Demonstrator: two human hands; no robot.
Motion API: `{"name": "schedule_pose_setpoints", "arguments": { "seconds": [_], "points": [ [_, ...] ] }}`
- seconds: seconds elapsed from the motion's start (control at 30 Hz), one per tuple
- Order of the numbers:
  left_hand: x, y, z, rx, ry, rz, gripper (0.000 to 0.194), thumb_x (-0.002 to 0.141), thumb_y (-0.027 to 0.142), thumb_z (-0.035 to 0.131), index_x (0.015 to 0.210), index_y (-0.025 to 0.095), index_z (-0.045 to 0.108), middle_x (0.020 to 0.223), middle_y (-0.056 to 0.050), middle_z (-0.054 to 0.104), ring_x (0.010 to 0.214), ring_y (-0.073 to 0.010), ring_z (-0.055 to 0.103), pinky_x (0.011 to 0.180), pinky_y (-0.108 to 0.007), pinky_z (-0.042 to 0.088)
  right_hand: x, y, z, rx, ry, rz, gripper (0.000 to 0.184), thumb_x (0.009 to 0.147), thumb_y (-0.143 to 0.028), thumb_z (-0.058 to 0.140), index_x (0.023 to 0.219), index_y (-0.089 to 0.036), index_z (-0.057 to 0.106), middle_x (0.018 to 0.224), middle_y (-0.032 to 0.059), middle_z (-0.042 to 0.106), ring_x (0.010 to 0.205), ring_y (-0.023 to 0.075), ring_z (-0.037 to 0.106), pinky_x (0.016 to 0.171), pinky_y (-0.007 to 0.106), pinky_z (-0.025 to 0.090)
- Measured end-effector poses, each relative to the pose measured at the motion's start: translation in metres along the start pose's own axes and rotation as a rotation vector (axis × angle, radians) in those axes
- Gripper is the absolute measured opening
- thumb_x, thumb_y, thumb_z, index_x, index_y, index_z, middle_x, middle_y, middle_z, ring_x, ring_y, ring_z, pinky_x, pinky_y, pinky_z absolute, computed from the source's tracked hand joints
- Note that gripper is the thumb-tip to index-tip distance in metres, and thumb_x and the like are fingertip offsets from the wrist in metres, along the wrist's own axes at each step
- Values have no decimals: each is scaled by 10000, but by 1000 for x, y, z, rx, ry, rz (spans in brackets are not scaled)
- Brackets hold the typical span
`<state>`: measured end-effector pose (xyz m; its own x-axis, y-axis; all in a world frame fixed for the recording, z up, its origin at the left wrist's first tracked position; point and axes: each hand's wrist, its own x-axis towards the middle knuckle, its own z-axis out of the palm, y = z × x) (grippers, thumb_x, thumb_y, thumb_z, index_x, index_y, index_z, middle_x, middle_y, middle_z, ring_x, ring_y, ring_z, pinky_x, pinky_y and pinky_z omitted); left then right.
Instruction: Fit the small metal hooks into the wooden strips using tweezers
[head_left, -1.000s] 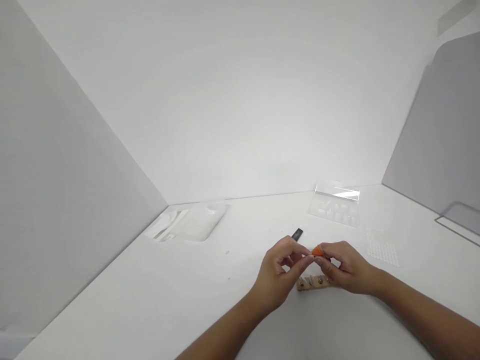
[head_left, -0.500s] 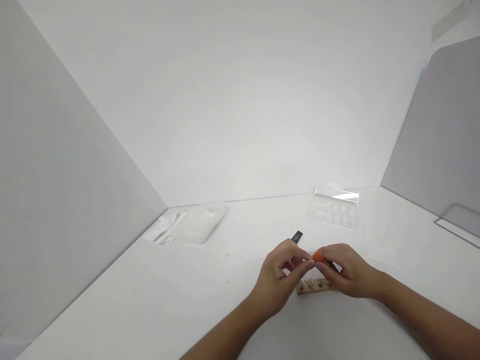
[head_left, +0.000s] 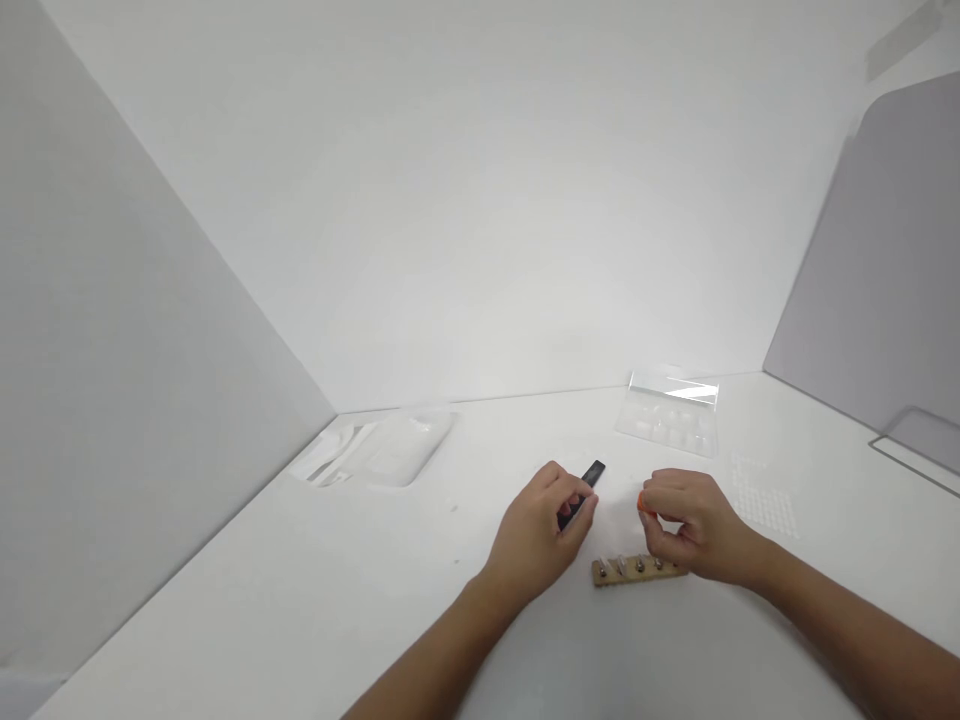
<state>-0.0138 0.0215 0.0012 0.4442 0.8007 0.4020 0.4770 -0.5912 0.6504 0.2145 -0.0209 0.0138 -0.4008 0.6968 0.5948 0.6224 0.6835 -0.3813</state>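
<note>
Beyond the crosswise wooden strip (head_left: 631, 573), the right hand (head_left: 694, 525) pinched an orange piece (head_left: 643, 503), its direction hidden; the left hand (head_left: 536, 522) curled over a slanting black tool (head_left: 595, 472), grip unclear.

Left grip (head_left: 536, 525), right grip (head_left: 694, 525) now apart

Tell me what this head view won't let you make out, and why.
All in the head view:
Small orange piece: full shape, hidden by the right hand.
Flat black bar: near end, covered by the left hand; contact between them is unclear.
Light-brown rectangular strip: right end, partly covered by the right hand; its shiny bits are too small to identify.
Grey upright panel: cut off by the picture's right edge.
</note>
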Motion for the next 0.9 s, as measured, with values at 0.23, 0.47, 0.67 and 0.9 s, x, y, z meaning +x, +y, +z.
{"name": "schedule_pose_setpoints", "arguments": {
  "seconds": [0.23, 0.47, 0.67, 0.9],
  "points": [
    [2, -28, -1, 389, -50, -77, 158, 911, 306, 661, 999, 185, 710, 1006, -95, 659, 991, -295, 572, 766, -396, 509, 0, 7, -2, -3, 39, 110, 268, 789, -107, 478, 674, -221, 264, 617, -43, 285, 591, 127, 288, 548, 278, 235],
    [-1, -34, 9, 324, -38, -80, 144, 926, 306, 645, 910, 202, 743, 927, -99, 647, 970, -304, 537, 742, -396, 480, -1, 15, 1, -17, -21, 252, 288, 827, -171, 464, 671, -222, 227, 613, -42, 285, 579, 125, 290, 540, 270, 249],
    [1, -29, 13, 261, -28, -102, 12, 885, 199, 681, 881, 192, 690, 933, -82, 675, 988, -300, 545, 822, -428, 491, -1, 19, 4, -101, -27, 282, 288, 817, -187, 468, 668, -215, 223, 599, -43, 289, 565, 119, 306, 537, 267, 236],
    [2, -10, 20, 86, 33, -49, 122, 988, 226, 502, 947, 209, 615, 938, -43, 692, 807, -207, 628, 699, -339, 498, 6, 21, 8, -287, 34, 304, 258, 799, -197, 478, 630, -205, 283, 544, -38, 390, 521, 114, 369, 515, 267, 214]
  ]
}}
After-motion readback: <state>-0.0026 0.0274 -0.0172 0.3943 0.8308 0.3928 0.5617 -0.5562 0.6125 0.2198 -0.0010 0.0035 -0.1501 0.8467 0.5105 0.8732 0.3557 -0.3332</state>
